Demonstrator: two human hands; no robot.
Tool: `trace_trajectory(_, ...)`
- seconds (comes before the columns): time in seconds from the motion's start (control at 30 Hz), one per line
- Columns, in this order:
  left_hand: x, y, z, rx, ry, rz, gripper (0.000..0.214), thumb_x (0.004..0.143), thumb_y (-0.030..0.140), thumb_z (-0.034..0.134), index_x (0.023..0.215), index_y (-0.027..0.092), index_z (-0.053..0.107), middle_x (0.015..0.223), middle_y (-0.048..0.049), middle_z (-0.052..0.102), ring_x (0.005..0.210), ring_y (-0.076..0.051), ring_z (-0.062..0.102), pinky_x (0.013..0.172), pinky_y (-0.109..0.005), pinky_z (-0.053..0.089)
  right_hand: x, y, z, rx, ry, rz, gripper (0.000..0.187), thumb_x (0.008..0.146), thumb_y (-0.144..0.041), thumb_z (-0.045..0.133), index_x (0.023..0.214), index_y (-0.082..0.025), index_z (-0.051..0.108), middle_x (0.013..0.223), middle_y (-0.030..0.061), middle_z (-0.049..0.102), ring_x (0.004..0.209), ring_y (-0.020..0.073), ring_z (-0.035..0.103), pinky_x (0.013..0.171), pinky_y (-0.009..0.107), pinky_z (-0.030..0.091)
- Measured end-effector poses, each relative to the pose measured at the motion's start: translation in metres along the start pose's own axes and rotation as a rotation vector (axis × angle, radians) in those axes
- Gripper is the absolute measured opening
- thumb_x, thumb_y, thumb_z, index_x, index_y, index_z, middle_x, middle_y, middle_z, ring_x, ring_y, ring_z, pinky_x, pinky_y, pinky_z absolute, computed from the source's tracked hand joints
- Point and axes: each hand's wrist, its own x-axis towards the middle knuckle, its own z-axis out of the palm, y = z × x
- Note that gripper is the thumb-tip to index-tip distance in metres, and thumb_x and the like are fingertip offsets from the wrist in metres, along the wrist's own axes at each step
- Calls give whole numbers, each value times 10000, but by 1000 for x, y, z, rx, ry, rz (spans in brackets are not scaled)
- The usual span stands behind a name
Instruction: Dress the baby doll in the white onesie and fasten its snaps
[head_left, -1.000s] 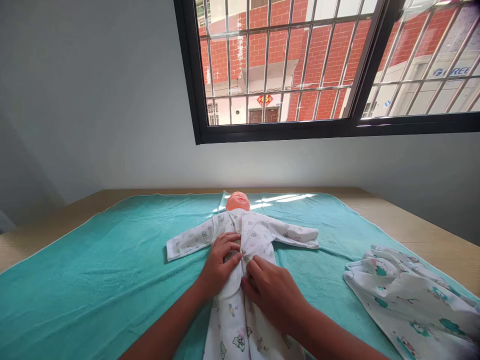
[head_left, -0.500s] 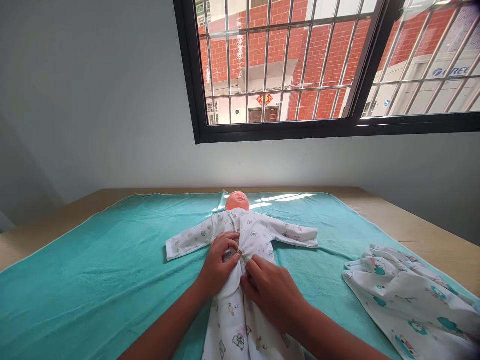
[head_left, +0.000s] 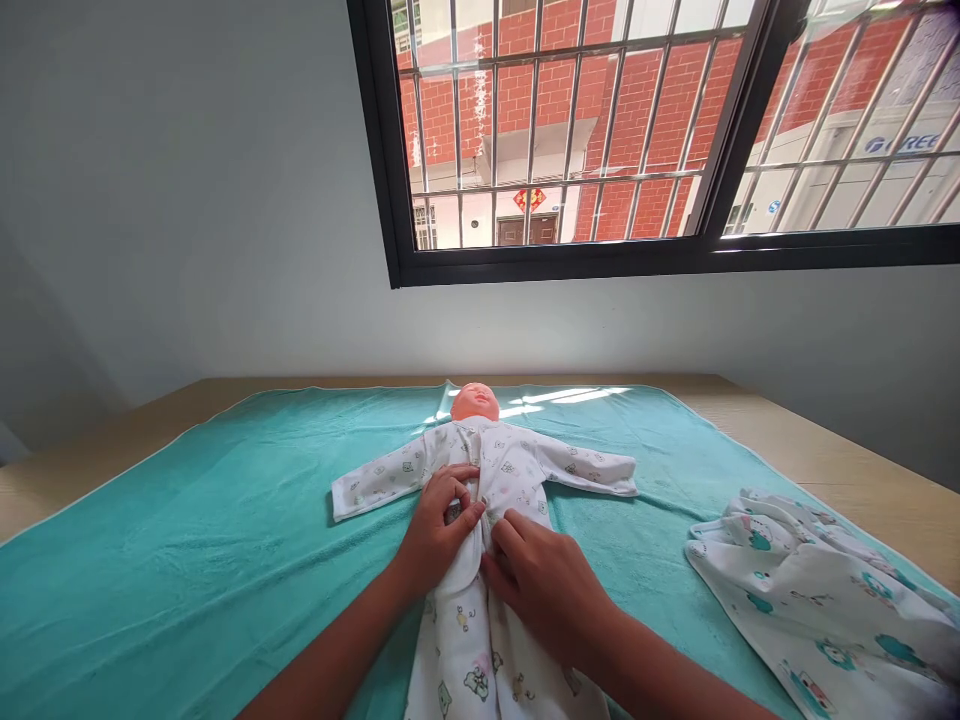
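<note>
A baby doll [head_left: 475,401] lies on its back, dressed in a white printed baby shirt [head_left: 517,462] with both sleeves spread wide. Below it are white printed baby pants [head_left: 466,640]. My left hand [head_left: 444,525] rests on the shirt front, thumb and index finger pinching the shirt's edge near the middle opening. Close beside it, my right hand [head_left: 544,575] is closed, fingertips together on the other side of that opening. Whatever small part of the shirt front sits between the right fingertips is mostly hidden by the fingers.
A turquoise blanket [head_left: 225,520] covers most of the wooden table [head_left: 817,450]. At the right lies a crumpled white printed cloth [head_left: 817,600]. Behind the table stands a grey wall [head_left: 300,320] with a black-framed barred window [head_left: 555,262].
Both hands stay almost in place on the shirt front. The left thumb and fingertips have shifted very slightly at the opening.
</note>
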Motion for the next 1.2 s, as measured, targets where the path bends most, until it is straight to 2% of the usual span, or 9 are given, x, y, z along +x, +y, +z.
trace_trajectory(0.13, -1, 0, 2, 57, 21, 17, 102, 838, 154, 573, 856, 246, 532, 1303, -15, 566, 1276, -205, 469, 1081, -406, 364, 2, -3, -3, 0, -9, 55, 109, 878, -256, 540, 822, -223, 452, 796, -13, 576, 646, 167, 533, 537, 306, 195)
trace_trajectory(0.23, 0, 0, 2, 134, 28, 42, 216, 826, 116, 553, 981, 265, 571, 1323, -23, 551, 1286, -211, 452, 1086, -422, 356, 3, -6, -3, -6, -27, 72, 87, 841, -141, 497, 837, -220, 458, 811, -4, 580, 673, 174, 548, 539, 314, 194)
trace_trajectory(0.43, 1, 4, 2, 180, 30, 42, 82, 841, 163, 574, 802, 229, 544, 1314, -29, 565, 1276, -230, 449, 1088, -435, 340, 2, -6, 0, 1, -39, 93, 180, 797, -45, 440, 850, -216, 460, 823, 2, 569, 672, 166, 528, 540, 312, 210)
trace_trajectory(0.67, 2, 2, 0, 163, 23, 44, 97, 852, 168, 579, 788, 226, 535, 1308, -26, 564, 1260, -222, 454, 1068, -419, 353, 1, -5, 0, 23, -47, 87, 129, 855, -93, 451, 877, -221, 451, 848, 5, 563, 707, 180, 550, 554, 313, 229)
trace_trajectory(0.8, 1, 1, 2, 141, 36, 39, 83, 871, 194, 568, 796, 225, 549, 1301, -35, 545, 1239, -223, 462, 986, -380, 420, 3, -5, -2, 44, -31, 133, 115, 869, -141, 485, 943, -222, 451, 908, 12, 555, 699, 183, 567, 542, 303, 224)
trace_trajectory(0.97, 0, -1, 3, 143, 124, 17, 120, 898, 278, 552, 800, 214, 580, 1115, -71, 523, 1103, -219, 496, 802, -311, 481, 6, -1, -5, 23, -9, 156, 131, 865, -109, 463, 937, -218, 450, 927, 14, 527, 659, 162, 544, 524, 299, 217)
trace_trajectory(1.2, 3, 0, 3, 100, 152, 65, 180, 945, 303, 476, 800, 207, 523, 975, -43, 523, 945, -184, 527, 861, -347, 432, 7, 14, -5, 39, 91, 140, 126, 916, -128, 429, 838, -228, 425, 844, -15, 519, 656, 152, 505, 553, 292, 275)
